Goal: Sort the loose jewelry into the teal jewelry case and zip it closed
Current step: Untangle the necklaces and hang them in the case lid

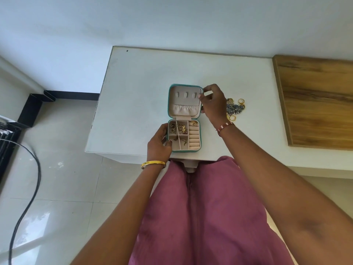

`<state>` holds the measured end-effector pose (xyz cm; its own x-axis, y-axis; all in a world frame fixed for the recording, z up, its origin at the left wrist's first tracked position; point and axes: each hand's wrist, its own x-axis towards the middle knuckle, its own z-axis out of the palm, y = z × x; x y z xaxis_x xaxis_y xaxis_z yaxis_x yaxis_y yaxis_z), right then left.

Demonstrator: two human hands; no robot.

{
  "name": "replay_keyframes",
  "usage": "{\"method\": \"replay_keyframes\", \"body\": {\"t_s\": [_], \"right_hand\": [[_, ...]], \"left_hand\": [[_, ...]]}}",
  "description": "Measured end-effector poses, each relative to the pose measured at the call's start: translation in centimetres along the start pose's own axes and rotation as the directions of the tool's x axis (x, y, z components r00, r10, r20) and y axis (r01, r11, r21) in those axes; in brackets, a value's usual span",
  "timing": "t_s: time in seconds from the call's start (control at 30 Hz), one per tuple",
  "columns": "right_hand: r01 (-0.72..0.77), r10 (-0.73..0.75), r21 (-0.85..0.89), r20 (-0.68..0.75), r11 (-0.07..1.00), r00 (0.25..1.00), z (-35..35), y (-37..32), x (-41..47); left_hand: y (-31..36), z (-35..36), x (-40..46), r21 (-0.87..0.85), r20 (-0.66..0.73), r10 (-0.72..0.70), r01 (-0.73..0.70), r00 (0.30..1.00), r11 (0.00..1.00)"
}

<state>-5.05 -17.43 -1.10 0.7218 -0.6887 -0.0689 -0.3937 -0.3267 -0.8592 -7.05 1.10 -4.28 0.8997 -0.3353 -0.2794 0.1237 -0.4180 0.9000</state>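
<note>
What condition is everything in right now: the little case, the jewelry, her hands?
Teal jewelry case: open, lid laid flat back.
Compartments: some hold gold pieces.
Ring rolls: one ring, at far end.
Loose jewelry: heaped on table, unsorted.
Left hand: grips case base.
Right hand: pinches lid edge.

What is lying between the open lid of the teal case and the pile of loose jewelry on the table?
In the head view, the right hand lies between them, its fingers gripping the right edge of the lid; the loose jewelry sits just beyond it.
</note>
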Motion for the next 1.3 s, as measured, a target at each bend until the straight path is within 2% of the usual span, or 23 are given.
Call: {"method": "replay_keyframes", "body": {"t_s": [0.23, 0.33, 0.43, 0.57, 0.67, 0.73, 0.87, 0.93, 1.0, 1.13, 1.23, 1.3], "right_hand": [[0.022, -0.022, -0.022, 0.018, 1.0, 1.0, -1.6, 0.2, -3.2], [0.014, -0.013, -0.158, 0.012, 0.987, 1.0, -1.8, 1.2, -5.1], [0.07, -0.047, -0.309, 0.081, 0.948, 0.996, -1.3, 1.9, -6.3], [0.242, -0.174, -0.563, 0.173, 0.79, 0.969, -0.5, 2.1, -6.7], [0.323, -0.239, -0.664, 0.218, 0.674, 0.946, -0.3, 2.1, -6.7], [0.388, -0.309, -0.744, 0.253, 0.544, 0.917, -0.3, 2.1, -6.8], [0.469, -0.414, -0.766, 0.29, 0.44, 0.863, -0.3, 2.1, -7.2], [0.497, -0.443, -0.728, 0.291, 0.472, 0.848, -0.2, 2.0, -7.2], [0.472, -0.419, -0.681, 0.259, 0.56, 0.87, 0.3, 1.8, -7.1], [0.294, -0.223, -0.556, 0.192, 0.777, 0.956, 0.7, 2.5, -6.5], [0.176, -0.148, -0.333, 0.109, 0.926, 0.983, 0.2, 2.5, -6.2], [0.121, -0.109, -0.19, 0.071, 0.974, 0.991, -0.4, 1.9, -6.3]], "left_hand": [[-0.2, 0.0, -0.7, 0.174, 0.028, 0.035, -0.04, 0.999, 0.984], [-0.2, -0.1, -1.1, 0.206, 0.003, 0.026, -0.026, 1.0, 0.978], [-0.1, -0.1, -1.2, 0.232, -0.008, 0.016, -0.014, 1.0, 0.973], [0.0, -0.1, -1.2, 0.236, -0.011, 0.023, -0.019, 1.0, 0.972], [0.0, -0.1, -1.2, 0.217, -0.022, 0.028, -0.023, 0.999, 0.976], [-0.1, 0.0, -1.2, 0.205, -0.033, 0.035, -0.028, 0.999, 0.978], [0.0, 0.2, -1.3, 0.189, -0.05, 0.042, -0.032, 0.998, 0.982], [0.2, 0.2, -1.3, 0.19, -0.056, 0.037, -0.025, 0.998, 0.982], [0.2, 0.2, -1.4, 0.184, -0.059, 0.033, -0.021, 0.998, 0.983], [0.4, 0.2, -1.6, 0.168, -0.063, 0.025, -0.014, 0.998, 0.986], [0.9, 0.1, -1.5, 0.173, -0.077, 0.039, -0.025, 0.996, 0.985], [1.2, 0.0, -1.6, 0.19, -0.104, 0.05, -0.03, 0.993, 0.981]]}}
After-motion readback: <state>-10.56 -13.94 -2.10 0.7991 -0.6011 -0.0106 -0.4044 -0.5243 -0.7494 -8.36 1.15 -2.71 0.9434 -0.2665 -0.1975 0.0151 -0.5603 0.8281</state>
